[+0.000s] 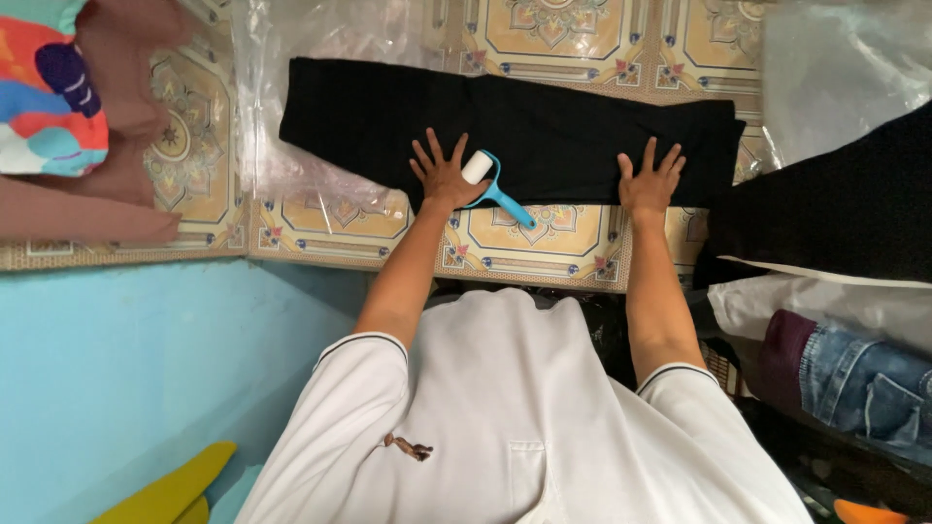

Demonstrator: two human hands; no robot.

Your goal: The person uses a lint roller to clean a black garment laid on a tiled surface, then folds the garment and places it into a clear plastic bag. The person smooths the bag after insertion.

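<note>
item: long black folded garment (544,126), lying flat across patterned yellow floor tiles (524,247), partly over a sheet of clear plastic (291,165).

left hand (445,175): i am pressing it flat on the near edge of the black garment, fingers spread, gripping nothing.

right hand (650,180): i am pressing it flat on the same edge, further along, fingers spread, also holding nothing.

lint roller with white roll and blue plastic handle (493,184): lying just beside my left hand, roll end on the garment, handle reaching out over the tiles toward me; whether my thumb is touching it i cannot tell.

surroundings: another black cloth (835,204) to the right, near my right hand; folded blue denim (864,378) lower right; colourful printed fabric (44,87) at far left; blue wall surface (126,369).
</note>
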